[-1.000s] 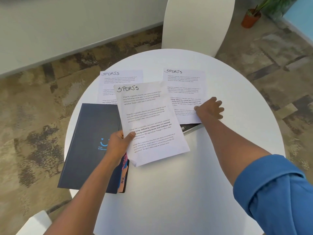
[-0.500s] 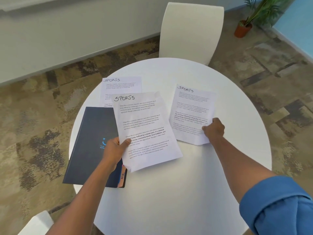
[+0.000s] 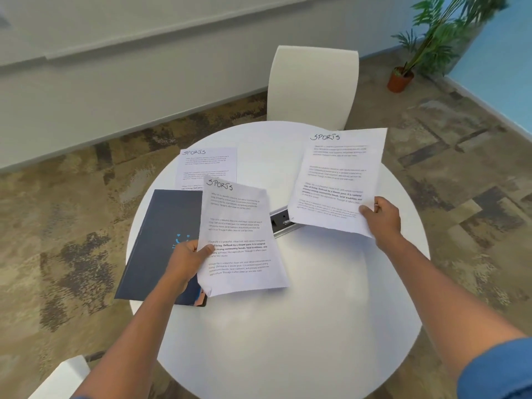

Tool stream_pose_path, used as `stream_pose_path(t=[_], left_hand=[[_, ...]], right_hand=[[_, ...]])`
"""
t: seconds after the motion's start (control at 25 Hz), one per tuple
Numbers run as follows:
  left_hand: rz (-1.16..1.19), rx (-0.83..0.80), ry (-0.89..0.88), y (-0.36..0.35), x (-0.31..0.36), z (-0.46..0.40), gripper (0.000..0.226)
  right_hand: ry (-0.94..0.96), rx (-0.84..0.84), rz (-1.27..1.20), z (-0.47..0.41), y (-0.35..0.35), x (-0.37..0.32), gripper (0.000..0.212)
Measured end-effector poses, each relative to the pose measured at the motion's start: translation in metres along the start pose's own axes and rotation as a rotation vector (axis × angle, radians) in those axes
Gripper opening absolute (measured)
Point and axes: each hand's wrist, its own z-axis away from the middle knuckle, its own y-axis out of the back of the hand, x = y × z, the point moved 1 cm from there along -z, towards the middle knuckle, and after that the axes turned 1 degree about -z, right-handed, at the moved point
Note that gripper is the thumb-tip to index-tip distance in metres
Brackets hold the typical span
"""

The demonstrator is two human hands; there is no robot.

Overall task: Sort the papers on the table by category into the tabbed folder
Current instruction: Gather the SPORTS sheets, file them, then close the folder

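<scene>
Three white sheets headed "SPORTS" are in view. My left hand (image 3: 188,259) pinches the left edge of one sheet (image 3: 239,237), held over the table and the folder's right side. My right hand (image 3: 381,216) grips the lower right corner of a second sheet (image 3: 336,180), lifted off the table at the right. The third sheet (image 3: 207,165) lies flat at the back left, its lower part under the folder. The dark blue tabbed folder (image 3: 161,243) lies closed on the table's left side, overhanging the edge, with coloured tabs showing at its lower right corner.
The round white table (image 3: 288,326) has a silver power socket box (image 3: 280,221) set in its middle, partly hidden by the sheets. A white chair (image 3: 312,84) stands behind the table. Another white chair's corner (image 3: 62,378) is at the lower left. A potted plant (image 3: 403,73) stands far right.
My right hand has taken the right sheet by its corner and lifted it off the table, uncovering the socket box. My left hand still holds its sheet. The camera has tilted up.
</scene>
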Motion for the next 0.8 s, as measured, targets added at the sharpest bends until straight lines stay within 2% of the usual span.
stream_pose_path(t=[0.24,0.32,0.4,0.52,0.8], left_hand=[[0.069,-0.027,-0.128,-0.037,0.022,0.035,0.014],[0.128,-0.035,-0.138,-0.053,0.026,0.045,0.021],[0.178,-0.044,-0.146,-0.067,0.029,0.053,0.029],[0.241,-0.032,-0.162,-0.083,0.030,0.063,0.035],[0.344,-0.037,-0.195,-0.094,0.031,0.072,0.037]], right_hand=[[0.139,-0.251,-0.143,0.041,0.005,0.000,0.007],[0.160,-0.304,-0.127,0.058,0.001,0.003,0.009],[0.195,-0.315,-0.094,0.068,-0.001,0.009,0.019],[0.201,-0.323,-0.123,0.081,0.005,0.006,0.005],[0.250,-0.341,-0.154,0.103,0.016,-0.006,0.010]])
